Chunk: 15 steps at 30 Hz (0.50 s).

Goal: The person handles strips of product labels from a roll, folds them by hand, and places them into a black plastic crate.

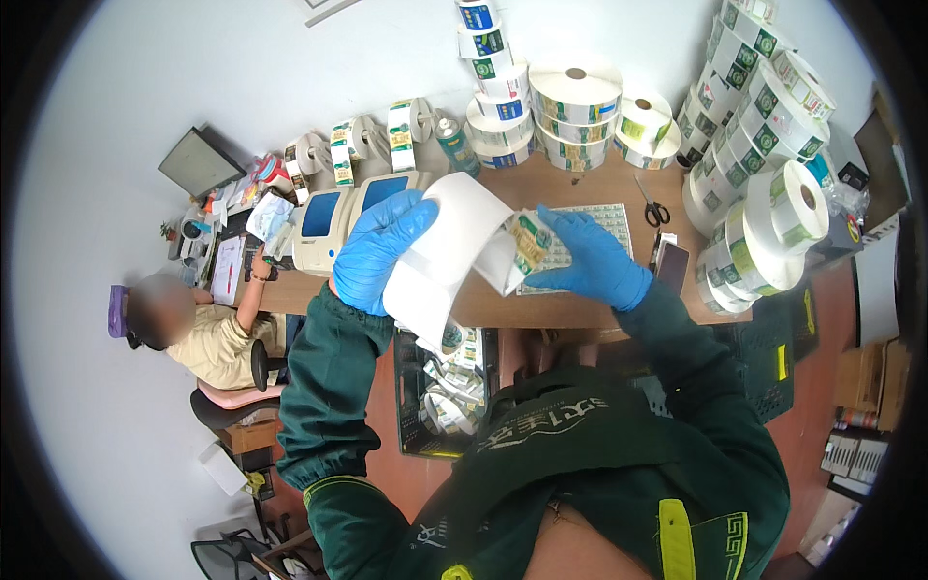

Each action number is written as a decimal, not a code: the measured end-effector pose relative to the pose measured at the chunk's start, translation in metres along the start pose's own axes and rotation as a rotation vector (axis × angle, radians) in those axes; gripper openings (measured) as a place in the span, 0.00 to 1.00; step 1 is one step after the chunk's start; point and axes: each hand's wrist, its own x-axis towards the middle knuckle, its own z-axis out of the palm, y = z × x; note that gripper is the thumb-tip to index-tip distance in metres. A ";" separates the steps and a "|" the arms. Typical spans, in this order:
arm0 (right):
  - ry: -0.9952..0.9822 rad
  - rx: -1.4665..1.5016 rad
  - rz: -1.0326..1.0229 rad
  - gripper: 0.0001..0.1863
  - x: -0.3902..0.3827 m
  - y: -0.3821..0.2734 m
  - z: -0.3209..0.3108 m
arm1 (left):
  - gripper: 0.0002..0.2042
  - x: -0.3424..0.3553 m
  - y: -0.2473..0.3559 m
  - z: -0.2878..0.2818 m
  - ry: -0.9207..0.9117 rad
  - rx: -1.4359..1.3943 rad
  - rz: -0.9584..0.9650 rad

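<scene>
A looped strip of labels (pixel 454 227), its white backing outward, hangs between my two blue-gloved hands above the desk. My left hand (pixel 379 249) is closed on the left part of the strip, and a free white tail hangs below it. At the right end of the loop, a green and gold printed face shows. There my right hand (pixel 601 261) curves around the strip's edge, fingers and thumb on either side of it. Under that hand lies a flat sheet of small green labels (pixel 607 215). Below the desk edge, a black crate (pixel 411 416) holds crumpled label strips (pixel 449 401).
Stacked label rolls (pixel 577 87) line the back, with taller stacks (pixel 764 116) at right. Scissors (pixel 655 211) and a phone (pixel 672 268) lie right of the sheet. Label printers (pixel 324 227) and a bottle (pixel 454 145) stand left. A person (pixel 227 333) sits at far left.
</scene>
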 end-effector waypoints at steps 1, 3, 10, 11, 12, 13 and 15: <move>-0.081 -0.067 0.023 0.27 0.001 -0.007 -0.002 | 0.08 -0.002 0.005 0.002 -0.025 0.056 0.005; -0.245 -0.180 0.085 0.26 0.002 -0.017 -0.008 | 0.09 -0.010 0.012 0.003 -0.060 0.126 0.047; 0.009 0.121 0.142 0.28 0.010 -0.028 0.003 | 0.11 -0.033 0.039 0.009 -0.055 0.160 0.034; -0.020 0.204 0.168 0.26 0.014 -0.028 0.011 | 0.13 -0.030 0.038 0.010 -0.066 0.181 0.034; -0.094 0.263 0.242 0.24 0.019 -0.025 0.019 | 0.13 -0.028 0.038 0.014 -0.052 0.175 0.044; -0.169 0.322 0.315 0.22 0.020 -0.020 0.026 | 0.14 -0.027 0.038 0.018 -0.039 0.168 0.055; -0.173 0.575 0.412 0.19 0.013 -0.007 0.043 | 0.15 -0.026 0.039 0.024 -0.025 0.134 0.074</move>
